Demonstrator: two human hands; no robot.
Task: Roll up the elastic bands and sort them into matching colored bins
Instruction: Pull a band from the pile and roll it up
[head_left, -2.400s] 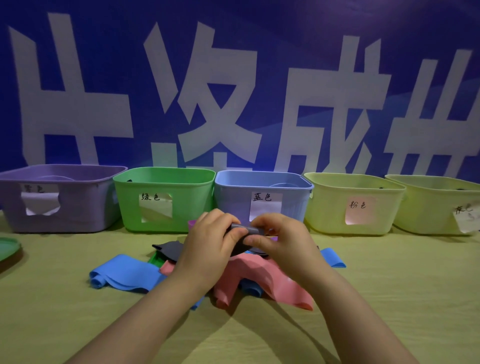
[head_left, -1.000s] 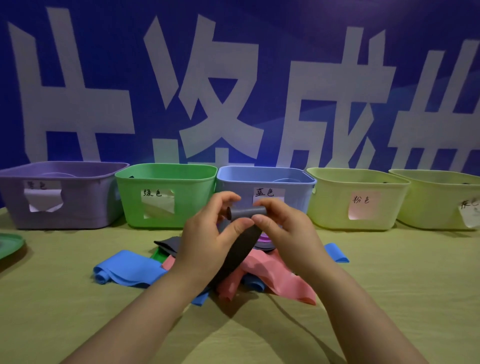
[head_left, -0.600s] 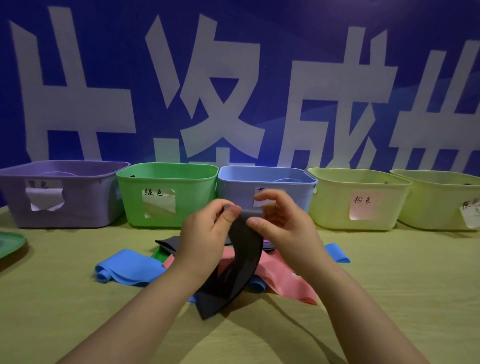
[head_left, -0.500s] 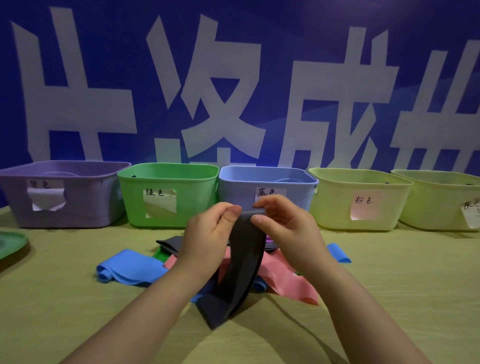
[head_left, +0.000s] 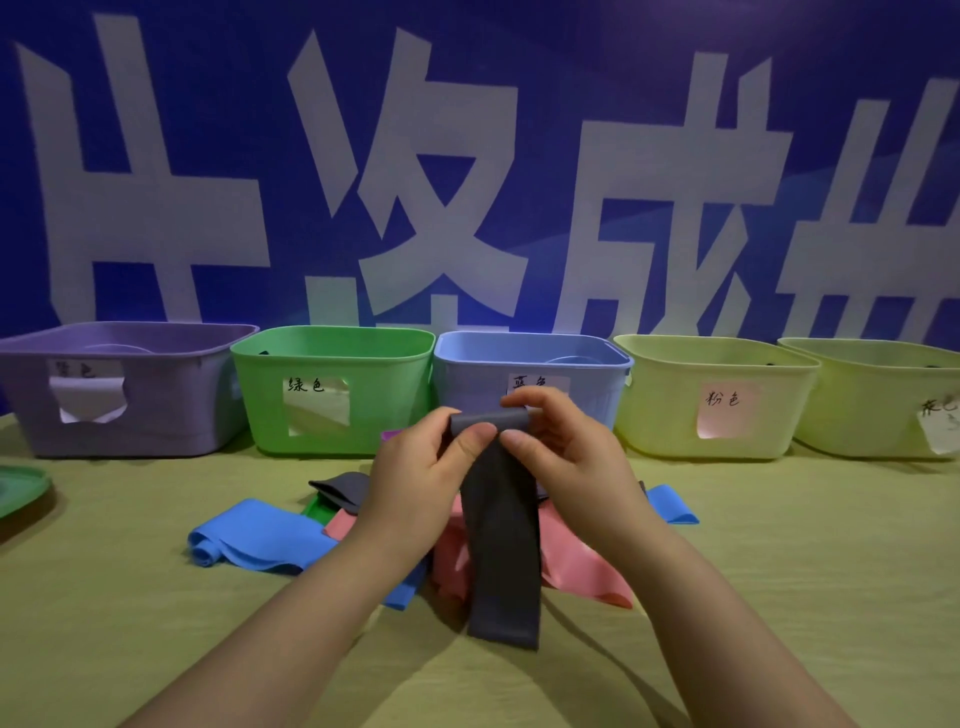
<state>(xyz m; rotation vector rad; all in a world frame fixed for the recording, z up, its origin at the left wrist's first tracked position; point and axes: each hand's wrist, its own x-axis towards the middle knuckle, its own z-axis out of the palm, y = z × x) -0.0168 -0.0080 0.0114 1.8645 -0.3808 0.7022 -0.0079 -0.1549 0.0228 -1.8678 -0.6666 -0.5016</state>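
While five bins are standing in a row along the back of the bench (head_left: 789, 571), their insides are mostly hiding below the rims, so I cannot tell what is lying in them: a purple bin (head_left: 171, 410) at the left, then a green bin (head_left: 395, 395), a blue bin (head_left: 467, 384), a pale yellow-green bin (head_left: 660, 400) and a second yellow-green bin (head_left: 857, 405) at the right edge, each wearing a handwritten paper label. In front of the blue bin, the left hand (head_left: 415, 493) and the right hand (head_left: 566, 457) are both pinching the rolled top of a grey band (head_left: 501, 545), whose loose length is hanging straight down, its lower end reaching the bench. Behind it, more bands are lying in a loose heap: a blue band (head_left: 260, 540), a pink band (head_left: 576, 561), a second grey band (head_left: 343, 488) and a sliver of green band (head_left: 317, 512). A green lid (head_left: 21, 488) is sitting at the far left edge. The yellowish cloth is covering the bench, and a blue banner (head_left: 571, 78) with large white characters is filling the wall behind.
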